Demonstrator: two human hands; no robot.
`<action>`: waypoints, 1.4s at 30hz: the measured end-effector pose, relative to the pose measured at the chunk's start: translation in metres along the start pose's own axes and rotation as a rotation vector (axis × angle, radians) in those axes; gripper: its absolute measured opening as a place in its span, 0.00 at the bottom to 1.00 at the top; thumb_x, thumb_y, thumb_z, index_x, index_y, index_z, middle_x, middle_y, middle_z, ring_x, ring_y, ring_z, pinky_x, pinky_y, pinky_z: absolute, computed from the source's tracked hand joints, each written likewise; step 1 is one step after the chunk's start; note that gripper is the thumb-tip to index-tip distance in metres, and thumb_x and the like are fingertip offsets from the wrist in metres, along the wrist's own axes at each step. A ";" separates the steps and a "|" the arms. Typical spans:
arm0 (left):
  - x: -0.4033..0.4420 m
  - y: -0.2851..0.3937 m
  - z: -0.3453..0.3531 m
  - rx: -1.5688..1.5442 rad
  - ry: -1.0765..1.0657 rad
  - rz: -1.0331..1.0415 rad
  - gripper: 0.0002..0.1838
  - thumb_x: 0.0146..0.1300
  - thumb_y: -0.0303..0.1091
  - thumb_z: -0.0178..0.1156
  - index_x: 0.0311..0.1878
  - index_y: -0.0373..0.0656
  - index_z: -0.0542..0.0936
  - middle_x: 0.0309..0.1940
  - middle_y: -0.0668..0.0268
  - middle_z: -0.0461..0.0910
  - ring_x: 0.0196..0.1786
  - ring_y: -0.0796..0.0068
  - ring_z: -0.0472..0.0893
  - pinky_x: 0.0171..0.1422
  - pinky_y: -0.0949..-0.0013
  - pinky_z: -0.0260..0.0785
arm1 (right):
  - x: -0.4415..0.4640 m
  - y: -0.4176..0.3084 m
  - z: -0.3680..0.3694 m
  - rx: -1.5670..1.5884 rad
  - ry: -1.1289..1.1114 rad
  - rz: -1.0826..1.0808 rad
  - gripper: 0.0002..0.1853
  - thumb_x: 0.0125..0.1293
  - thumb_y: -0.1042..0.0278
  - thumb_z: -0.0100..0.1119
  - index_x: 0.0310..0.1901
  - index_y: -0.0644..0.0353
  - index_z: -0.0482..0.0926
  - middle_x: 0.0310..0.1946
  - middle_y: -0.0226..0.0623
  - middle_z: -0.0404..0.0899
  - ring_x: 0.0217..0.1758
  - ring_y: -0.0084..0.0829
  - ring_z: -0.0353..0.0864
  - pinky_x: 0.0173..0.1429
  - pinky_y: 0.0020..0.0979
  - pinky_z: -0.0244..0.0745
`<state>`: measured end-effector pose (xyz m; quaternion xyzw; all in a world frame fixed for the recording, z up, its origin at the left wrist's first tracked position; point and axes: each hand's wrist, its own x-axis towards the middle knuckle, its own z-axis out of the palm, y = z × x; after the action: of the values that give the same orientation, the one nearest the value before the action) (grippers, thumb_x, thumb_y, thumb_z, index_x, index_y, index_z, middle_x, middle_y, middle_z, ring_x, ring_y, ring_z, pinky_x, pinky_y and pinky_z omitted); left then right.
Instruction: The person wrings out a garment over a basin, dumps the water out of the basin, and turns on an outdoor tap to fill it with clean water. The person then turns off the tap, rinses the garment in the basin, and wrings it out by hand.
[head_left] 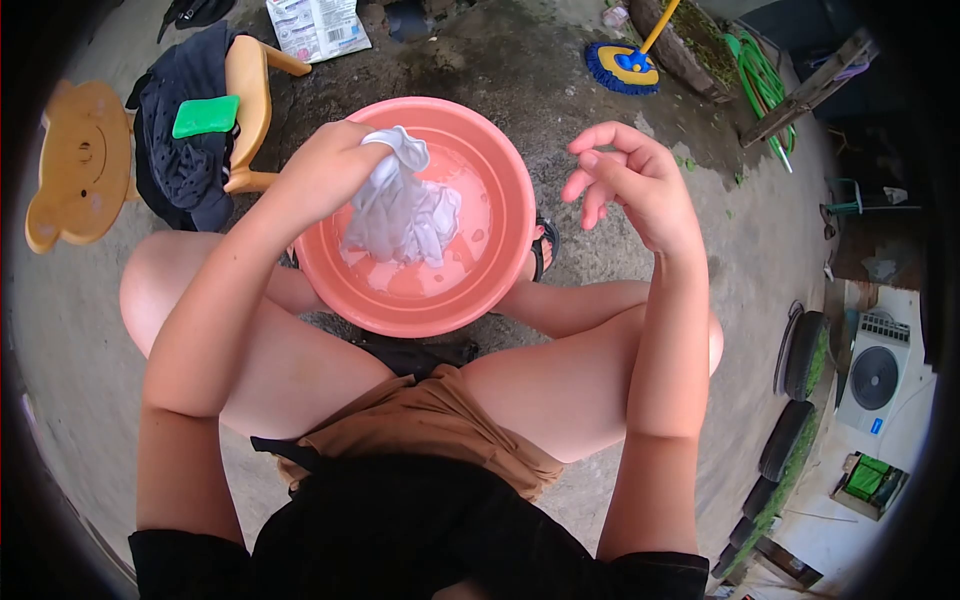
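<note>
A round pink basin [512, 215] stands on the ground between the person's legs. A wet white cloth [400, 215] lies bunched in it, its upper end lifted at the basin's left side. My left hand [345, 165] is closed on that upper end. To the right of the basin, my right hand [630, 180] is raised in the air, fingers curved and apart, touching nothing. A little water shows on the basin's bottom around the cloth.
At the left, a yellow chair [250, 95] bears dark clothes [190, 165] and a green bar [206, 117]. A plastic packet [318, 28] lies behind the basin. A blue and yellow brush [622, 68] and green hose [757, 80] are at the back right.
</note>
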<state>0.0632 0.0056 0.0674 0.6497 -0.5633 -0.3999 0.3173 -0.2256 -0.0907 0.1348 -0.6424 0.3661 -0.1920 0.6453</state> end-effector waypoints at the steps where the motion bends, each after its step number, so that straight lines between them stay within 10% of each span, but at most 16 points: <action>1: -0.001 0.001 0.000 -0.003 -0.005 0.008 0.18 0.58 0.40 0.49 0.35 0.33 0.80 0.28 0.53 0.80 0.32 0.63 0.79 0.41 0.64 0.69 | 0.000 0.000 0.000 0.002 -0.005 0.006 0.07 0.64 0.70 0.54 0.42 0.62 0.73 0.25 0.39 0.82 0.17 0.23 0.77 0.23 0.20 0.66; 5: -0.003 0.005 -0.002 0.054 -0.046 0.005 0.18 0.62 0.37 0.47 0.38 0.29 0.79 0.26 0.61 0.79 0.32 0.74 0.76 0.41 0.70 0.68 | 0.001 0.002 -0.002 -0.013 -0.017 0.018 0.08 0.63 0.70 0.56 0.41 0.61 0.71 0.25 0.37 0.83 0.18 0.21 0.78 0.24 0.18 0.64; 8: -0.001 -0.001 0.001 0.025 -0.015 -0.006 0.19 0.59 0.42 0.50 0.35 0.33 0.80 0.26 0.54 0.79 0.31 0.64 0.78 0.39 0.64 0.68 | 0.000 0.002 -0.002 -0.043 -0.015 0.030 0.09 0.62 0.70 0.57 0.42 0.60 0.71 0.25 0.37 0.83 0.18 0.22 0.78 0.24 0.19 0.65; 18: -0.002 0.004 0.001 0.067 -0.046 -0.008 0.17 0.62 0.37 0.48 0.37 0.30 0.78 0.25 0.61 0.78 0.31 0.74 0.75 0.40 0.70 0.67 | -0.004 -0.004 0.002 0.019 -0.037 -0.023 0.09 0.65 0.74 0.44 0.45 0.62 0.71 0.28 0.42 0.83 0.19 0.24 0.79 0.27 0.22 0.69; 42: -0.002 0.001 0.005 0.085 -0.050 0.018 0.18 0.60 0.38 0.48 0.35 0.31 0.78 0.25 0.58 0.78 0.30 0.69 0.76 0.39 0.67 0.67 | -0.007 -0.003 0.002 0.033 -0.023 0.010 0.06 0.64 0.73 0.52 0.41 0.58 0.67 0.21 0.39 0.81 0.13 0.21 0.73 0.19 0.20 0.65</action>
<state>0.0585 0.0075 0.0667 0.6473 -0.5932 -0.3889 0.2790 -0.2278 -0.0847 0.1387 -0.6321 0.3586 -0.1872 0.6609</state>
